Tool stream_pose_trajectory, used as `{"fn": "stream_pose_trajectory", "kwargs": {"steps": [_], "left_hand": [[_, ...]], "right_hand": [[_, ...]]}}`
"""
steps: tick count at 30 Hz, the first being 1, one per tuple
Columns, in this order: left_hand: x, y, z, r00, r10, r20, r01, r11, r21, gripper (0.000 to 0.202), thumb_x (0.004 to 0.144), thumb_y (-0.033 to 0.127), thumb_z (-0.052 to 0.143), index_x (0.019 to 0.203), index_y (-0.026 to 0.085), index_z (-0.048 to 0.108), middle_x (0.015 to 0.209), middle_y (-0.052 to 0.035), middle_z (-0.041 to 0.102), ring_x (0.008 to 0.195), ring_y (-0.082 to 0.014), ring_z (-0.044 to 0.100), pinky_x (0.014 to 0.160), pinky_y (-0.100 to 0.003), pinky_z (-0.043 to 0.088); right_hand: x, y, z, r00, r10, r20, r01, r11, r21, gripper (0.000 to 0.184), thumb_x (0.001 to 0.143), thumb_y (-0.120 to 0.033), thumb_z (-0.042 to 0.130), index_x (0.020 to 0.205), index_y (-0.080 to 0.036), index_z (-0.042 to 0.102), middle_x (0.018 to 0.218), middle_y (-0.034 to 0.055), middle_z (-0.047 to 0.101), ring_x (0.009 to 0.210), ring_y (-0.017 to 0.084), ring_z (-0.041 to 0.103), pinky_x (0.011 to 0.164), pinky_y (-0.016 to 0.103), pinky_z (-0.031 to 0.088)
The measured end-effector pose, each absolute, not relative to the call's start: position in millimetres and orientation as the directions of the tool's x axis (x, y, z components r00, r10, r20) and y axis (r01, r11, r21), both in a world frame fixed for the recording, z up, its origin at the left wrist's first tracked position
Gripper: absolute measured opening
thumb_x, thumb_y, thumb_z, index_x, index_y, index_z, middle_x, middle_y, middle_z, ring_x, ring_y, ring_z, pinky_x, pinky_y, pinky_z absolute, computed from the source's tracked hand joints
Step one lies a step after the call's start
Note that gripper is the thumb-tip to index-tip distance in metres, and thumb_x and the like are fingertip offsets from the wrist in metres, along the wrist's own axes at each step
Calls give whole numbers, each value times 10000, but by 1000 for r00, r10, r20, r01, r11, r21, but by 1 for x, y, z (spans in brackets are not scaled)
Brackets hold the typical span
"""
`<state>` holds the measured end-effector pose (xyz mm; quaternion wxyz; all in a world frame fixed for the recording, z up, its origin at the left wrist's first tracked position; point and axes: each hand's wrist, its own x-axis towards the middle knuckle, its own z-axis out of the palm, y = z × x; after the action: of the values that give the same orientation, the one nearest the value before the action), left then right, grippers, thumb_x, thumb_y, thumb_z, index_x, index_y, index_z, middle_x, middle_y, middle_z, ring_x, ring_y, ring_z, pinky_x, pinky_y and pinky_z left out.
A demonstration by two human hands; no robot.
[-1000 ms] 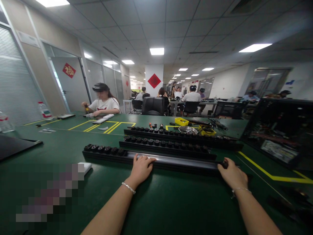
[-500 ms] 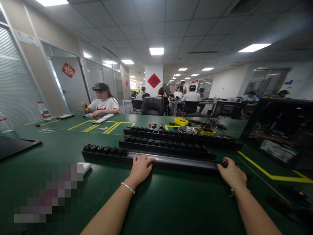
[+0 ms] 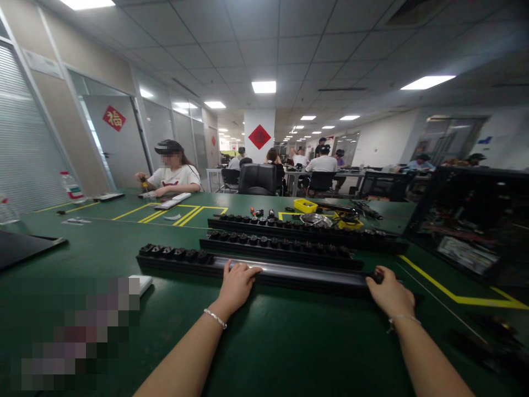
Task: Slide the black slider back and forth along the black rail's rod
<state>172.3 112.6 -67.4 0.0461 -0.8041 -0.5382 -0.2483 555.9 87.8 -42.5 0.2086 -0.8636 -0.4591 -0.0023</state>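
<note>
Black rail (image 3: 306,271) has pieces (image 3: 179,253) toward nine, bare middle; I rest my left hand (image 3: 238,284) unclenched, right hand (image 3: 392,293) pinching a dark piece (image 3: 377,277) at three o'clock.

The right hand (image 3: 392,292) hides most of a small black part (image 3: 377,275) and the right end of the strip (image 3: 306,274); the left hand (image 3: 237,284) covers a middle stretch. Forearms (image 3: 182,347) leave by the lower edge. A long item (image 3: 78,333) is blurred into blocks. The left edge crops a bottle (image 3: 7,212) and a dark panel (image 3: 27,249); the right, a case (image 3: 487,220).
</note>
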Motion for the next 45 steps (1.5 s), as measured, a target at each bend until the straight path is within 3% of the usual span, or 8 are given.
{"fn": "stream_pose_trajectory", "kwargs": {"steps": [5, 13, 22, 32, 39, 45], "left_hand": [[173, 111, -66, 295, 848, 440, 891, -410, 193, 356, 785, 170, 522, 1065, 387, 554, 849, 43, 585, 900, -148, 506, 1026, -477, 132], [173, 110, -65, 295, 848, 440, 891, -411, 194, 362, 786, 168, 518, 1073, 387, 551, 856, 42, 587, 908, -152, 506, 1030, -472, 131], [173, 110, -63, 295, 860, 416, 892, -404, 202, 355, 790, 173, 512, 1073, 384, 557, 870, 36, 593, 916, -156, 507, 1030, -478, 132], [173, 111, -64, 290, 853, 435, 893, -404, 198, 366, 782, 170, 526, 1075, 387, 552, 867, 38, 592, 917, -159, 506, 1028, -482, 135], [173, 111, -64, 291, 858, 423, 893, -403, 203, 358, 785, 171, 517, 1068, 386, 557, 867, 37, 593, 917, -161, 508, 1031, -483, 127], [173, 111, -64, 292, 857, 424, 891, -405, 204, 361, 785, 168, 514, 1072, 385, 555, 870, 38, 591, 919, -157, 508, 1035, -479, 115]], "right_hand": [[554, 88, -41, 587, 788, 186, 785, -497, -369, 538, 767, -433, 344, 1234, -172, 399, 1192, 120, 556, 1051, 283, 535, 924, 441, 363], [557, 86, -39, 589, 790, 168, 777, -496, -388, 538, 762, -419, 339, 1238, -175, 398, 1137, 113, 587, 990, 283, 568, 902, 444, 382], [564, 83, -45, 559, 793, 242, 819, -481, -313, 590, 757, -491, 332, 1241, -166, 426, 1075, 128, 606, 996, 287, 559, 880, 407, 388], [572, 85, -47, 583, 782, 223, 797, -496, -344, 586, 770, -491, 317, 1253, -172, 412, 1019, 127, 612, 946, 295, 573, 858, 431, 395], [574, 86, -52, 610, 760, 222, 775, -514, -368, 568, 754, -509, 326, 1217, -207, 456, 1061, 123, 595, 1048, 330, 508, 960, 568, 232], [575, 87, -53, 625, 759, 183, 753, -523, -399, 562, 760, -483, 329, 1235, -203, 439, 1039, 127, 604, 1023, 322, 525, 968, 557, 232]]}}
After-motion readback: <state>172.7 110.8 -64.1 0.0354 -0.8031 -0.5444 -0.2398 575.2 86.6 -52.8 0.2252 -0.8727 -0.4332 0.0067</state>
